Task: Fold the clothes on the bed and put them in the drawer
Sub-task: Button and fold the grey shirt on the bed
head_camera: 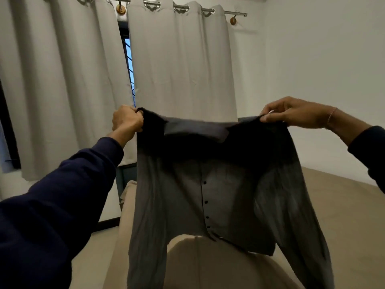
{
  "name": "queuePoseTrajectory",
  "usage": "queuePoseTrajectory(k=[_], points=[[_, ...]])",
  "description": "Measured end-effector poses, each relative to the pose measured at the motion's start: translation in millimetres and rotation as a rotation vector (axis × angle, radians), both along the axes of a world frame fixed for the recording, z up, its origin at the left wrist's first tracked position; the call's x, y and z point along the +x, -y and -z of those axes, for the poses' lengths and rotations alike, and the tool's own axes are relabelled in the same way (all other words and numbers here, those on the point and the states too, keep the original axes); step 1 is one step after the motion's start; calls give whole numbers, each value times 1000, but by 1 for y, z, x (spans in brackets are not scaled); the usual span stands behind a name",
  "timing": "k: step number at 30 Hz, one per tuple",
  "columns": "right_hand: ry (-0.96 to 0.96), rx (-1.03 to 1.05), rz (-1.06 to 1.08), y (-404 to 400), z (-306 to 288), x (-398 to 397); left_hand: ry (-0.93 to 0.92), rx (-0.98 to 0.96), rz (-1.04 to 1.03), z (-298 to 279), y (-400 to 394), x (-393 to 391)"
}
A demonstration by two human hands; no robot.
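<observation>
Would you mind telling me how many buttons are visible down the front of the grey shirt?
5 buttons run down the placket at the centre of the grey shirt; more may be hidden in the dark upper part.

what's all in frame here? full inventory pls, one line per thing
shirt: 1, dark grey, black buttons, held up spread over the bed
bed: 1, beige cover, below the shirt
curtains: 2 panels, light grey, on the rod, narrow gap between
curtain rod: 1, metal, top
wall: white, right
left hand: grips shirt's left shoulder, navy sleeve
right hand: pinches right shoulder, thin bracelet
</observation>
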State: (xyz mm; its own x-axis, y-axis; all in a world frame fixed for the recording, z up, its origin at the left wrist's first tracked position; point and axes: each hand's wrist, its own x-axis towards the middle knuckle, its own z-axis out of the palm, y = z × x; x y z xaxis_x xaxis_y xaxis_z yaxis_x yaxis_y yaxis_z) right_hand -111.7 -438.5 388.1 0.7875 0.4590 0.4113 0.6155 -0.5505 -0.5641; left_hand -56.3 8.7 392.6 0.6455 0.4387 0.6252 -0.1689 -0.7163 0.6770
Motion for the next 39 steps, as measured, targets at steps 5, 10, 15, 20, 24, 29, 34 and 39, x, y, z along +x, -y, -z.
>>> queuePoseTrajectory(k=[5,10,15,20,24,29,34,39], points=[[-205,-370,-409,-62,-1,-42,121,-266,444,5,30,7],[133,-411,-362,-127,-6,-44,127,-430,934,10,65,-4],[474,-251,-1,-157,-36,-16,-155,-390,1343,14,102,-27],[390,-510,95,-159,-30,7,-277,-348,1242,20,114,-40],[570,-397,131,-158,-16,20,-310,-192,1096,40,99,-32],[661,-297,178,-153,-15,18,-444,-219,1033,141,64,-13],[770,-249,377,-138,-24,19,-929,49,1047,259,62,-32],[743,-117,437,-109,-30,29,-847,-30,1049,284,74,-44]])
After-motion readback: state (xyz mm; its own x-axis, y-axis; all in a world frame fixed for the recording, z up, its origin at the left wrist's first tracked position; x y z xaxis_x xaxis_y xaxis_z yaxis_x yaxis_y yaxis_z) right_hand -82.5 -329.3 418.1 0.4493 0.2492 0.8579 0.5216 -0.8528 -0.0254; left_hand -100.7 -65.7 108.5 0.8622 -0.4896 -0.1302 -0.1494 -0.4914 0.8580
